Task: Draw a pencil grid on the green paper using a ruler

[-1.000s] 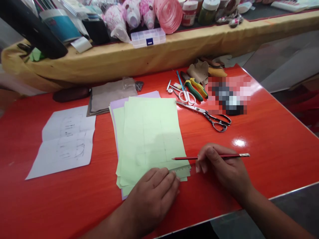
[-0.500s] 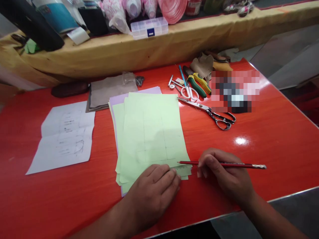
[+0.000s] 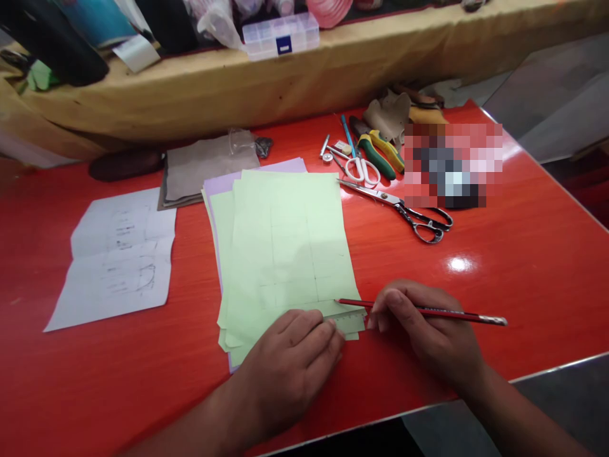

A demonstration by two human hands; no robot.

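Note:
Light green paper sheets (image 3: 285, 241) lie stacked on the red table, the top one ruled with thin pencil lines. My left hand (image 3: 292, 355) presses on a clear ruler (image 3: 349, 316) across the stack's lower edge. Its fingers are together and hide most of the ruler. My right hand (image 3: 428, 330) pinches a red pencil (image 3: 454, 313) between thumb and fingers. The pencil tip points left, over the lower right part of the top sheet; whether it touches, I cannot tell. A purple sheet (image 3: 285, 166) shows beneath the green ones.
A creased white sheet with sketches (image 3: 118, 254) lies left, near grey material pieces (image 3: 204, 168). Large scissors (image 3: 394, 202), white-handled scissors (image 3: 362, 170) and green-yellow pliers (image 3: 380, 152) lie beyond the stack. A plastic compartment box (image 3: 280, 37) stands on the cloth-covered ledge.
My right hand has shifted slightly up and left, with the pencil tip now further over the sheet. The whole view has tilted down a little. My left hand stays on the ruler.

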